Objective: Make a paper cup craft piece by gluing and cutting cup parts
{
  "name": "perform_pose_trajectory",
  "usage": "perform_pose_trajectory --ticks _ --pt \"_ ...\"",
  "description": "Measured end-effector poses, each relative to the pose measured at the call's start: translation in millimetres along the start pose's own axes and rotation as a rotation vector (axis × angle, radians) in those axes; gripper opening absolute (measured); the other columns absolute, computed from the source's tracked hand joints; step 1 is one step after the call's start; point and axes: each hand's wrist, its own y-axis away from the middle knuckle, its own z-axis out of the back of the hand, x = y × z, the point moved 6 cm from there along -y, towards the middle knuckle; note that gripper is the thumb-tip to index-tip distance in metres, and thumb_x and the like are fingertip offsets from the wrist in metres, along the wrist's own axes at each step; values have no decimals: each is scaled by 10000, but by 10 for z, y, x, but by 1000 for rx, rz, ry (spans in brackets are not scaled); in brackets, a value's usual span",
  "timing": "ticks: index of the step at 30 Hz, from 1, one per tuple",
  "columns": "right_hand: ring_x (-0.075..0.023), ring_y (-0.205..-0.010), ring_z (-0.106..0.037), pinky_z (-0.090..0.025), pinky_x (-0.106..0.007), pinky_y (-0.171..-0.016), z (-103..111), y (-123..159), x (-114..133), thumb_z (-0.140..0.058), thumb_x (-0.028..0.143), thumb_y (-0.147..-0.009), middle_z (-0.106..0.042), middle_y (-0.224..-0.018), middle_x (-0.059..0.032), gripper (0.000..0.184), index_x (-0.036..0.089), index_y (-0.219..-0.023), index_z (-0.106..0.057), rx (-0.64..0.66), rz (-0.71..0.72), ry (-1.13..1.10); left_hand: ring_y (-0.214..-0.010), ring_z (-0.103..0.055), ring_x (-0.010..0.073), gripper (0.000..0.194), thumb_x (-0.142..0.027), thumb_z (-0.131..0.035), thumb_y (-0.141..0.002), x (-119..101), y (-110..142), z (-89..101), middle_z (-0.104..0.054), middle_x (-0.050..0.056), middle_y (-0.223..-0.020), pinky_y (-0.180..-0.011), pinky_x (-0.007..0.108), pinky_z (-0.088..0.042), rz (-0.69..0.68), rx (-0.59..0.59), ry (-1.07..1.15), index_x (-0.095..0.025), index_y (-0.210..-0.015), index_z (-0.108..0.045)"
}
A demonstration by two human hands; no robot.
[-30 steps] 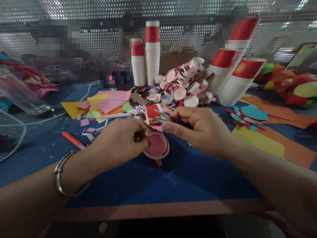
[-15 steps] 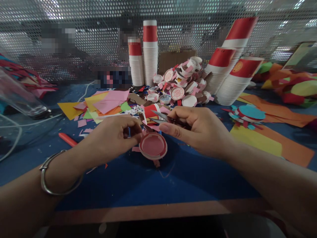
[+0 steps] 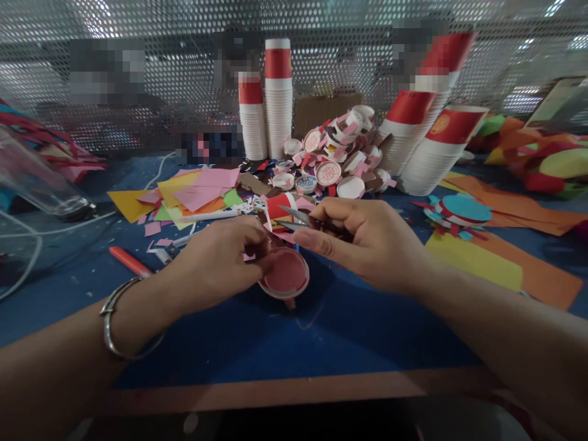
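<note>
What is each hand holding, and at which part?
Left hand pinches the pink-lined cup bottom at its left rim; right hand grips small scissors by the handles.

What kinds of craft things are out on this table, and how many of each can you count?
Paper cup stacks: 5, the tallest
Scissors: 1, in the right hand
Pink-lined cup bottom: 1, in the left hand
Orange marker: 1
Heap of cut cup bottoms: 1
Total: 9
</note>
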Motion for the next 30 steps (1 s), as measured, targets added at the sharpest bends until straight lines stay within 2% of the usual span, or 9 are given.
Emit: perform_pose_trajectory --ticks 3,6,9,14,23,30 --pt "-80 -545 -350 -277 -259 -517 -1 -7 -4 -749 555 -891 -447 -606 64 414 169 -804 -628 0 4 -4 -679 -569 154 162 -242 -660 -830 -17 15 71 -641 -11 -715 -607 294 -392 11 -40 23 -204 -675 -634" --pt "-80 -548 -352 -279 -257 -519 0 -13 6 -752 554 -888 -450 -614 62 415 171 -798 -619 1 13 -9 -696 -585 158 70 -265 -678 -829 -25 7 113 -675 -9 -762 -620 287 -416 9 -72 51 -212 -792 -703" --pt "-80 -537 -336 -270 -257 -511 -1 -11 10 -746 555 -893 -423 -602 68 407 176 -814 -619 5 5 -13 -761 -622 174 111 -281 -685 -845 -27 -25 76 -731 6 -869 -669 296 -446 -13 -53 40 -229 -904 -763" --pt "-84 -532 -324 -255 -261 -502 -8 -2 4 -729 581 -896 -411 -597 67 422 183 -815 -614 7 -1 -3 -871 -663 198 119 -249 -670 -860 -16 -62 -2 -759 29 -981 -743 315 -475 -55 -24 13 -217 -919 -769" --pt "-88 -547 -344 -270 -264 -520 -4 -4 8 -734 592 -887 -434 -607 62 436 178 -815 -615 8 5 -3 -684 -603 167 48 -242 -696 -769 -11 -21 142 -686 -2 -752 -620 292 -421 25 -75 -12 -205 -796 -711" --pt "-97 -574 -375 -281 -269 -535 -3 -12 -4 -712 639 -881 -481 -638 45 475 181 -812 -606 7 3 9 -639 -600 172 55 -274 -685 -746 94 24 173 -689 -9 -691 -603 300 -410 74 -37 -69 -223 -743 -704"
